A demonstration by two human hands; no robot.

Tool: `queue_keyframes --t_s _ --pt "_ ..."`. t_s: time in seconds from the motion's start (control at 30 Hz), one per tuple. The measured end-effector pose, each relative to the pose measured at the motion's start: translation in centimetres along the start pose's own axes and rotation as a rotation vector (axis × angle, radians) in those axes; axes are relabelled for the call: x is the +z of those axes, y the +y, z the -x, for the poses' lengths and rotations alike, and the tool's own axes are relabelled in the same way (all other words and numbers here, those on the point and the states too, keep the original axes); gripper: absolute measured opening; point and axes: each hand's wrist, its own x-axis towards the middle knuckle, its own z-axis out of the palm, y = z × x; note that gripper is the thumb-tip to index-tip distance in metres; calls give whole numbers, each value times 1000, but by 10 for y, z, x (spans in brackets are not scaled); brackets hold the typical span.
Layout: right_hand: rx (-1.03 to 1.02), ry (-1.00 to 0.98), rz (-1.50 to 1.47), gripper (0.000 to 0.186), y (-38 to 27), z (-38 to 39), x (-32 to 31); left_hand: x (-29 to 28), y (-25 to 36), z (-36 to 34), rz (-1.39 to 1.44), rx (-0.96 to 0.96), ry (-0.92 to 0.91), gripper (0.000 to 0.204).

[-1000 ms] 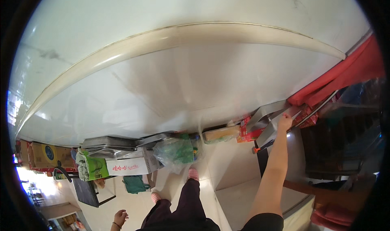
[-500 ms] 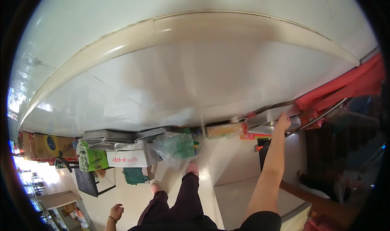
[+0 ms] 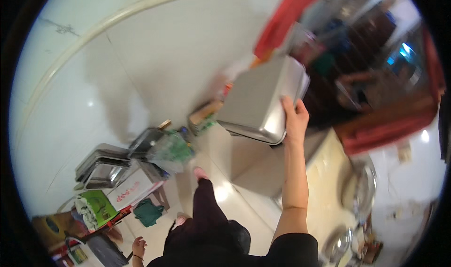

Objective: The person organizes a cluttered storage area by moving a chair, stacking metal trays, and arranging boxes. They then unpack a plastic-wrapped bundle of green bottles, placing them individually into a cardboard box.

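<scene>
My right hand [image 3: 293, 116] grips the right edge of a rectangular stainless steel pan [image 3: 253, 98], raised in front of me with a smooth brushed face showing. My fingers are wrapped at its rim. My left hand [image 3: 139, 247] hangs low at the bottom left, fingers loosely bent and apart, with nothing in it, near my dark trousers. Left of the held pan, more steel trays [image 3: 103, 173] are stacked by the white wall, beside a clear plastic bag [image 3: 169, 152] with green contents.
A white carton [image 3: 129, 187], green packet [image 3: 101, 203] and dark teal cloth [image 3: 148, 213] line the wall [image 3: 141, 55]. A dark stool-like object [image 3: 103, 246] stands at lower left. A red cloth [image 3: 277, 22] hangs upper right. Steel basins [image 3: 340, 243] rest on a pale surface [image 3: 329, 182] at right.
My right hand has lifted the steel pan out from beside the wall and brought it up, turned over. My view has swung to the right, and my feet appear mid-step.
</scene>
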Motion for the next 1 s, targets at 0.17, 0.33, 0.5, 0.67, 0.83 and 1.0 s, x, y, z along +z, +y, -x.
queue_keyframes --t_s 0.17,0.33,0.5,0.67,0.83,1.0 --pt "-204 -128 131 23 -150 124 -87 -46 -88 -20 -161 96 -125 32" --pt "-261 -234 578 24 -201 199 -159 -77 -141 -3 -234 82 -99 30" --pt "-522 -229 1109 30 -153 237 -217 -85 -162 9 -122 -65 -69 22" --pt "-431 -415 1427 27 -90 262 -256 -76 -198 31 -2 -150 -75 21" --pt "-414 -456 1465 23 -48 284 -291 -58 -199 63 3 -185 -85 22" --pt "-350 -491 1542 24 -27 298 -315 -41 -202 95 3 -157 -22 23"
